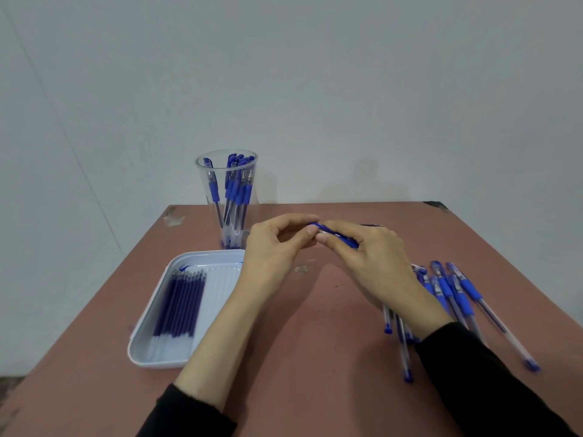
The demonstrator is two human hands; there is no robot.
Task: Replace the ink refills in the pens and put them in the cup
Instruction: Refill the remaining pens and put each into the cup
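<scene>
The pen (336, 235) is held above the middle of the table (315, 342), between both hands. The left hand (277, 250) pinches its left end with thumb and curled fingers. The right hand (375, 263) is wrapped round the blue rubber grip and the barrel. This looks like the twisting step at the tip, though blur and the fingers hide whether the tip section is coming off or going back on. Either way, the next move calls for a steady counter-twist along the pen's axis, gentle enough not to bend the thin refill inside.

Spare refills (179, 305), slim dark-blue tubes with pale ends, lie side by side in the white ribbed plastic tray (138, 357) at near left. The cup (227, 151), clear and tall, stands just beyond the tray with several pens upright in it. Loose pens (457, 294), with clear barrels and blue grips, lie heaped at the right.
</scene>
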